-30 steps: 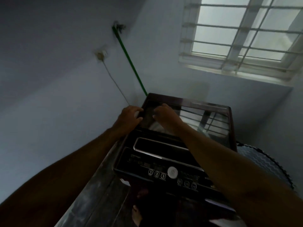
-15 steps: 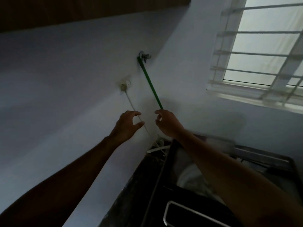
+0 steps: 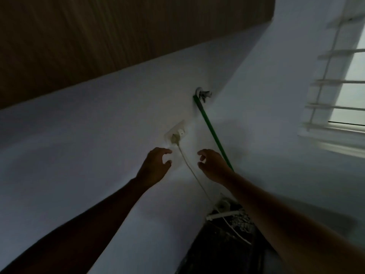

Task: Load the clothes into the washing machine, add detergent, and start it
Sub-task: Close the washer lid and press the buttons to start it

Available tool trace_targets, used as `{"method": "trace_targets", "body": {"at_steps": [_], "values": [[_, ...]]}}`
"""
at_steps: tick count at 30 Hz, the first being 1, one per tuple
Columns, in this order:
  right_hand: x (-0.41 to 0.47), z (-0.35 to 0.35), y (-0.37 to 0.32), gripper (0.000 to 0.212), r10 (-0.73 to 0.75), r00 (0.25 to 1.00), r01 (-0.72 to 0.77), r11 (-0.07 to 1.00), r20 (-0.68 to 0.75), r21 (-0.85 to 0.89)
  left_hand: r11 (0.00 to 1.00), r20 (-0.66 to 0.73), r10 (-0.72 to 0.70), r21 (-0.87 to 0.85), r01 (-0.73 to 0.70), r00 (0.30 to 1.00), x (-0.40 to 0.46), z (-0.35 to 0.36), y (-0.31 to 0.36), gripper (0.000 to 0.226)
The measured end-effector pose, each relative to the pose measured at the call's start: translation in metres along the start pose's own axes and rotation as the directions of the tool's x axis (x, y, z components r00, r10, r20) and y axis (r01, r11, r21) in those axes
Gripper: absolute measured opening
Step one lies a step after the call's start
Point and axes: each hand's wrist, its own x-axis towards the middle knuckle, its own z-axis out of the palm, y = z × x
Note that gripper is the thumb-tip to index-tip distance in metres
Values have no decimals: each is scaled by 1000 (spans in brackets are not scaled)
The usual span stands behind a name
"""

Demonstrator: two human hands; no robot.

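**Hands reaching for the wall socket**

Both forearms are stretching up the wall. The left hand and right hand are hovering, each grip loosely spread and holding nothing, flanking the power cord. Just above the left grip, the plug is sitting in the socket. Beyond the right grip, the green hose is running to the tap. Judging by this, powering up is in hand; next calls for pressing the switch. The washing machine is lying out of view.
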Motion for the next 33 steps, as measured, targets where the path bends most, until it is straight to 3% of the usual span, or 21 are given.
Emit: {"method": "trace_targets", "body": {"at_steps": [3,7,10,15,18,20,22,28,33], "values": [[41,8,5,38,14,1000,-14,1000,10,24,997,0,45,70,-45,999,33,3,-16,36],[90,23,14,43,60,998,-60,995,8,83,959,107,58,272,-85,993,85,10,-29,59],[117,36,17,50,97,995,-100,987,34,125,846,169,153,488,-218,974,116,22,-38,68],[157,65,20,62,182,976,-206,951,120,229,696,281,200,634,-338,939,154,39,-53,75],[180,75,15,46,151,983,-174,948,104,266,610,358,180,690,-390,916,173,42,-61,85],[193,82,13,32,158,985,-170,926,63,336,625,368,191,669,-402,910,181,47,-63,87],[202,93,12,32,162,984,-177,893,69,413,665,353,189,641,-384,916,185,52,-64,86],[217,125,13,60,181,983,-169,860,20,481,678,347,211,621,-392,914,191,59,-69,80],[219,129,8,36,188,979,-200,812,79,548,714,357,247,561,-418,901,188,49,-67,78]]}}
